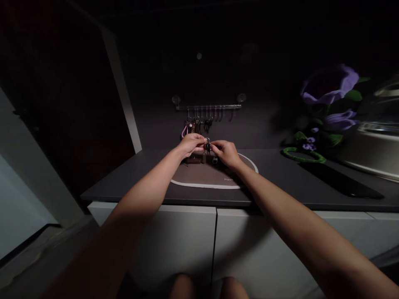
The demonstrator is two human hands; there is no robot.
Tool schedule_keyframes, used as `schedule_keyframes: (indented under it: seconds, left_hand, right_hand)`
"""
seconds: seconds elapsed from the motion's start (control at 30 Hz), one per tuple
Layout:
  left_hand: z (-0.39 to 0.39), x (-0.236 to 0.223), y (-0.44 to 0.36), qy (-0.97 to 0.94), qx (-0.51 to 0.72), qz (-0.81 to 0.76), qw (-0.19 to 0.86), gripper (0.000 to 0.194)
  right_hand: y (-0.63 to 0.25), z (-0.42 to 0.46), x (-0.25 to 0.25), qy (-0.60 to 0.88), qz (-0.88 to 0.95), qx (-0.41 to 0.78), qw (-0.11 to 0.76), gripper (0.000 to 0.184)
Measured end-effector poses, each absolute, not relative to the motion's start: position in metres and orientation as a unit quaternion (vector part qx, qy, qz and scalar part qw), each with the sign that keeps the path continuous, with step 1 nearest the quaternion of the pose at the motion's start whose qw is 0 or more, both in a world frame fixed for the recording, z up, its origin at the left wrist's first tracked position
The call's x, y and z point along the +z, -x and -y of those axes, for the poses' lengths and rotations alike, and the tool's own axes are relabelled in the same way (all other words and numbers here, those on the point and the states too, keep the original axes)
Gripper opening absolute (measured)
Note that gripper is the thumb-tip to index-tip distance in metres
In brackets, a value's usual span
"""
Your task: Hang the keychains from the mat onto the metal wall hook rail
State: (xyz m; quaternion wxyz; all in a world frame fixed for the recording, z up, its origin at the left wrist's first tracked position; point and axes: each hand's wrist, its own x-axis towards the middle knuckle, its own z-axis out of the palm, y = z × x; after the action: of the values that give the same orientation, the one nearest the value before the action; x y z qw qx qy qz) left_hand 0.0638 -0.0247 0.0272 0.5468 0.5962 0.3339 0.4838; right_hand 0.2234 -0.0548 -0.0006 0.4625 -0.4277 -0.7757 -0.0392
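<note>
Above the brown mat (205,176) my two hands meet at a small key ring (208,141) with dark keys (208,147) hanging from it. My left hand (190,144) pinches the ring from the left. From the right, my right hand (226,152) has thumb and forefinger closed on the same bunch. Which part each fingertip grips is too small to make out. Just behind, more keys (207,124) and a pink strap (184,131) hang from a clear hook rail (208,107) on the wall. A small metal piece (215,160) and a brownish item (193,161) lie on the mat.
Purple artificial flowers (330,87) with a green looped base (304,154) stand on the dark counter (146,170) at right. Near them lie a flat black object (346,180) and a large pale rounded appliance (374,145). White cabinet doors (183,241) are below.
</note>
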Motion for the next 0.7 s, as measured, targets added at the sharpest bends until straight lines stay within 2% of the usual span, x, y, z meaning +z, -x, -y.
schedule_keyframes:
  seconds: [0.17, 0.43, 0.7]
  left_hand:
    - [0.019, 0.024, -0.062, -0.597, 0.48, -0.326, 0.554, 0.009]
    - [0.025, 0.024, -0.061, -0.617, 0.435, -0.33, 0.566, 0.01]
    - [0.026, 0.022, -0.064, -0.648, 0.402, -0.318, 0.563, 0.017]
  right_hand:
    - [-0.224, 0.051, -0.002, 0.425, 0.744, 0.018, 0.516, 0.026]
    - [-0.226, 0.043, -0.003, 0.364, 0.674, 0.239, 0.597, 0.029]
    - [-0.226, 0.053, 0.007, 0.373, 0.636, 0.289, 0.61, 0.029]
